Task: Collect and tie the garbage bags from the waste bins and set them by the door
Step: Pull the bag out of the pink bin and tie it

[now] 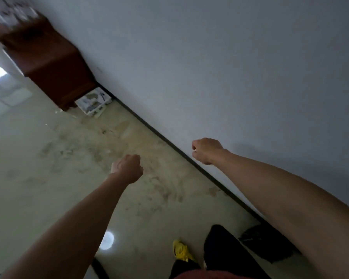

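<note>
Both curled empty: left grip (127, 168), right grip (207, 150); seemingly a black garbage bag (268, 245) lies well apart against the wall (230, 77).

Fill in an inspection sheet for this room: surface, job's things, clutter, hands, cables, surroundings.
Surface: glossy pale floor, smudged with dirt.
Job's things: black crumpled shape by the baseboard, possibly a garbage bag; no bin seen.
Clutter: white printed box beside the cabinet; yellow item on the floor, low in view.
Hands: left hand and right hand both curled, holding nothing.
Cables: nothing seen.
Surroundings: white wall; the cabinet is brown wood.
</note>
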A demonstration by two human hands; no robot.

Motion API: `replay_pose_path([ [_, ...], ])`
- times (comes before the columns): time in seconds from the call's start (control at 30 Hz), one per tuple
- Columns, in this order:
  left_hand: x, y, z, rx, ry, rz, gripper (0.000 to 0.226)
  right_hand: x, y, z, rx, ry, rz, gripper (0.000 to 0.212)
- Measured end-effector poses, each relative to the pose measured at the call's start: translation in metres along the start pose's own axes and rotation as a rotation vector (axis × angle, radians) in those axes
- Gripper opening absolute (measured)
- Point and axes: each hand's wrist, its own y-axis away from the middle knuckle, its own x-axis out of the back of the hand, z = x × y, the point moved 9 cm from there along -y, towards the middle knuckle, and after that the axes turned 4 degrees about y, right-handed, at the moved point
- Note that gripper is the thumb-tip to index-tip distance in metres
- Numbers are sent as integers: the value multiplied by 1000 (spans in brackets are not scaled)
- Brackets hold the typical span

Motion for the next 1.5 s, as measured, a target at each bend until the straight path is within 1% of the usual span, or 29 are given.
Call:
replay_pose_path([
  [0.13, 64, -42, -66, 83, 38, 91, 19, 74, -79, -63, 109, 103, 63, 32],
  [0.23, 100, -77, -122, 156, 51, 130, 19, 115, -145, -119, 192, 168, 67, 32],
  [0.3, 123, -103, -165, 221, 81, 149, 19, 143, -192, -165, 265, 202, 89, 32],
  [0.4, 156, -139, -236, 375, 152, 177, 23, 183, -261, -242, 379, 252, 110, 34],
  [0.47, 174, -148, -268, 444, 157, 174, 26, 200, -290, -284, 446, 305, 83, 34],
  [0.53, 202, -160, -315, 526, 182, 220, 26, 229, -331, -345, 523, 372, 88, 36],
  [0.63, 219, -157, -378, 619, 230, 249, 27, 256, -362, -429, 649, 464, 101, 35],
  [0.73, 213, -142, -456, 758, 277, 234, 26, 263, -384, -533, 803, 532, 143, 31],
  [0.87, 198, -129, -558, 899, 318, 174, 29, 251, -403, -662, 934, 554, 112, 32],
  [1.0, 200, -122, -671, 983, 370, 170, 27, 236, -425, -790, 1019, 590, 86, 35],
  [1.13, 216, -94, -784, 1056, 392, 171, 26, 238, -429, -917, 1066, 600, 63, 39],
  [1.23, 226, -67, -859, 1132, 407, 180, 26, 239, -421, -1010, 1160, 603, 42, 41],
  [1.37, 232, -39, -955, 1212, 429, 198, 29, 240, -420, -1138, 1255, 617, 58, 41],
  [1.5, 221, -10, -1061, 1325, 475, 194, 31, 215, -418, -1273, 1388, 695, 75, 40],
])
